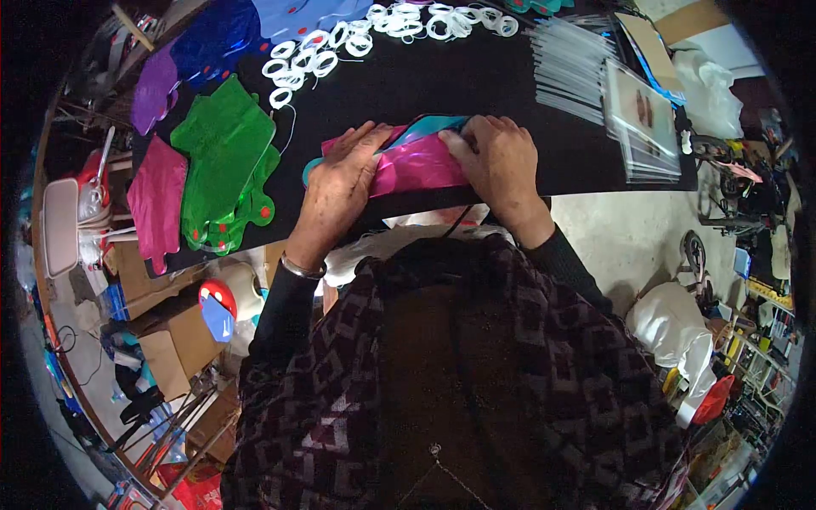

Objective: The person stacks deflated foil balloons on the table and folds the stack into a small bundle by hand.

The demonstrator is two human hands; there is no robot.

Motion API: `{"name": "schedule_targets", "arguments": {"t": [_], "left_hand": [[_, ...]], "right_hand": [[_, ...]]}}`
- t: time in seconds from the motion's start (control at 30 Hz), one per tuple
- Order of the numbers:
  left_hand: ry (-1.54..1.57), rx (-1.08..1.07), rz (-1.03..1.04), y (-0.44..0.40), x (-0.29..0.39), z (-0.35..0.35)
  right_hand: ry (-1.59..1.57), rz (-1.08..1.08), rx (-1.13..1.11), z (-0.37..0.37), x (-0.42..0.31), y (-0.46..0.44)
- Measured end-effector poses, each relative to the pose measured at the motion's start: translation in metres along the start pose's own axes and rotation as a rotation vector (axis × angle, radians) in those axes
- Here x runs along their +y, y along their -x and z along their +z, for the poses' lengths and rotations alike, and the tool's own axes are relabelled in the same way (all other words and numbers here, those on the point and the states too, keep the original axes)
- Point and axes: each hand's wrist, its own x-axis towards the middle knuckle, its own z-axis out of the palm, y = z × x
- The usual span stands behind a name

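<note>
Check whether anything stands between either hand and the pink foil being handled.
Nothing visible does. The left hand rests directly on the pink foil, and the right hand's thumb touches its other end. The teal foil shows along the far edge, not blocking either.

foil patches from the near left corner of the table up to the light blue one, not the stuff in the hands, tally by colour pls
pink foil: 1
green foil: 1
purple foil: 1
dark blue foil: 1
light blue foil: 1
total: 5 patches, sheets in each can't be told
</note>
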Motion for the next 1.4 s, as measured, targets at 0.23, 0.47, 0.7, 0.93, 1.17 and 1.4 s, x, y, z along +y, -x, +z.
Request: {"name": "schedule_targets", "arguments": {"t": [0.23,0.47,0.7,0.93,1.17,1.4], "left_hand": [[0.053,-0.016,-0.026,0.000,0.000,-0.001],[-0.034,0.025,0.061,0.002,-0.003,0.006],[-0.188,-0.003,0.130,0.006,0.000,0.008],[-0.245,-0.029,0.180,0.007,0.005,0.005],[-0.299,0.009,0.217,0.008,0.005,0.009],[-0.246,-0.001,0.179,0.007,0.009,0.009]], "right_hand": [[0.015,-0.025,0.048,0.007,0.001,0.003],[0.039,-0.038,0.096,0.014,0.001,0.005],[0.040,-0.076,0.128,0.015,0.002,0.007],[0.047,-0.093,0.121,0.015,0.002,0.008],[0.131,-0.053,0.146,0.000,0.003,0.008],[0.097,-0.415,0.196,-0.010,0.012,0.008]]}}
